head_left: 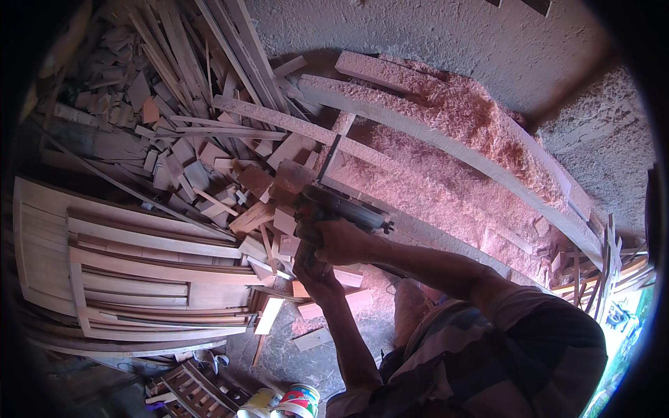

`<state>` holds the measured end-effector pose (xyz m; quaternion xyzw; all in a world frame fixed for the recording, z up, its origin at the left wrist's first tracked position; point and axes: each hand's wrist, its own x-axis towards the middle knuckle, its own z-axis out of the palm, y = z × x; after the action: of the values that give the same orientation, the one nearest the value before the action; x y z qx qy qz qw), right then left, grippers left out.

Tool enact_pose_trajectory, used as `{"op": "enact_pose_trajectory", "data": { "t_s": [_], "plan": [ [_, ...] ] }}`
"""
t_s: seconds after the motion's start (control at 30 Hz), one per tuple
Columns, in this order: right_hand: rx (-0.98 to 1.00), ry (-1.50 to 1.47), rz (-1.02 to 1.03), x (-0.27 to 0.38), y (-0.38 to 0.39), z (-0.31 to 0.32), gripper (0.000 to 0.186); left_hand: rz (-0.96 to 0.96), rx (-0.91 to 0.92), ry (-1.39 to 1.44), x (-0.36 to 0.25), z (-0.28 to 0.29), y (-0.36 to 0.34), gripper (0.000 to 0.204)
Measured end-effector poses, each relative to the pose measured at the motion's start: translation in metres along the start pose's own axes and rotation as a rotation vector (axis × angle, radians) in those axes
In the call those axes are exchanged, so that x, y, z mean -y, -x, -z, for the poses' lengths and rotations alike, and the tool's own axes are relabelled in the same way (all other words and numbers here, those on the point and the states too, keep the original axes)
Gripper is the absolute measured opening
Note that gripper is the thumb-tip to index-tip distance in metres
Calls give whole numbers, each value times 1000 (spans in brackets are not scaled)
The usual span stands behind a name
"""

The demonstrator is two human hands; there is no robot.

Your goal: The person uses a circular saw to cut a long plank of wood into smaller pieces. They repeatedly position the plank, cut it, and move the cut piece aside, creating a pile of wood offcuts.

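Observation:
Near the middle of the head view, both hands are on a dark hand-held tool (348,209). It has a long rounded body and small prongs at its right end; its exact kind is hard to make out in the shade. My right hand (341,242) closes over it from the right. Lower down, my left hand (315,273) is wrapped round its lower part, the fingers partly in shadow. A thin dark rod (330,157) rises beyond the tool towards a pale wooden beam (300,124). Wood offcuts lie just left of the tool.
Heaped offcuts (185,157) and long boards (240,52) fill the upper left. Curved wooden frames (160,247) are stacked at left. Pinkish shavings (446,174) lie around a curved beam (446,136) by the rough wall (418,31). A colourful bucket (301,399) stands at the bottom.

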<state>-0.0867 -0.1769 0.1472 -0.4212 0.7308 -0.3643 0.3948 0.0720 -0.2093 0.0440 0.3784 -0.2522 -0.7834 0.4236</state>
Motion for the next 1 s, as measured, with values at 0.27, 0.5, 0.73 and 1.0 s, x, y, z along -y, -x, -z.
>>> {"op": "enact_pose_trajectory", "data": {
  "t_s": [0.27,0.5,0.73,1.0],
  "plan": [
    [-15,14,159,24,-50,-1,40,-178,17,79,-36,-3,-56,53],
    [-299,-304,664,28,28,17,41,-404,269,-114,-68,-33,1,68],
    [-452,-126,486,-3,182,83,58,-169,334,-226,10,-80,106,74],
    [-767,-150,-81,-111,420,119,37,274,808,-677,145,-93,232,56]
  ]
}}
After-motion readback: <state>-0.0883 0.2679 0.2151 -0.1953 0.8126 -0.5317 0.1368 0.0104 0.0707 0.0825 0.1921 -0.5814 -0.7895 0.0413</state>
